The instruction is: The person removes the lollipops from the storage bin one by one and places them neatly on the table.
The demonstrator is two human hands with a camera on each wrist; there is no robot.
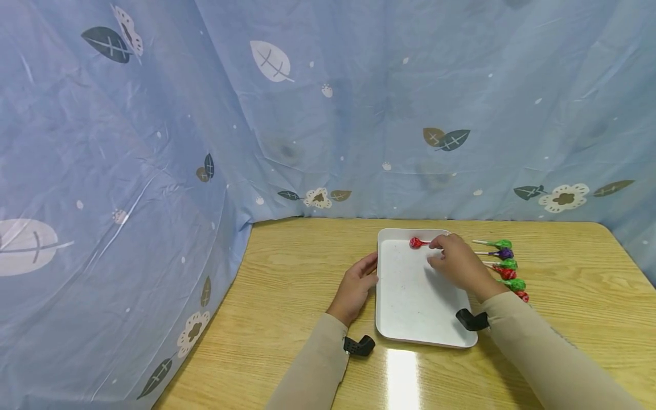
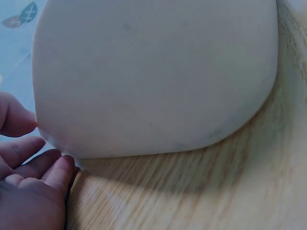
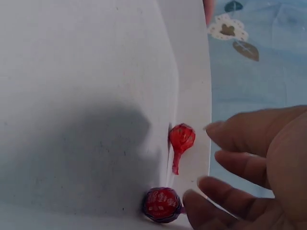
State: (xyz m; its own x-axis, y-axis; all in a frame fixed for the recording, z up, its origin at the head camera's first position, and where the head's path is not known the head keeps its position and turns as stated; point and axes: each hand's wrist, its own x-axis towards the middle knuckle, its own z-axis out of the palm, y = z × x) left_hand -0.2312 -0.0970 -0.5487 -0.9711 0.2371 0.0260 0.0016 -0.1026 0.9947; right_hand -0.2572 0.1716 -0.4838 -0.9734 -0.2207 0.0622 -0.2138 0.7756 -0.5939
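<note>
A white tray (image 1: 420, 302) lies on the table. My left hand (image 1: 353, 290) is at its left side; in the left wrist view the thumb (image 2: 17, 117) touches the tray's edge and the fingers rest beside it. Near the tray's far edge lies a red lollipop (image 1: 415, 243). Above its stick end hovers my right hand (image 1: 456, 262), thumb and fingers parted. In the right wrist view the lollipop head (image 3: 163, 205) shows close to the fingertips, which partly hide its stick. A second red shape there may be another lollipop or a reflection; I cannot tell.
Right of the tray, green, purple and red lollipops lie in a column, among them a purple lollipop (image 1: 504, 253) and a green lollipop (image 1: 515, 285). My right forearm partly covers the nearest ones. A blue patterned curtain (image 1: 359, 142) hangs behind the wooden table (image 1: 297, 250).
</note>
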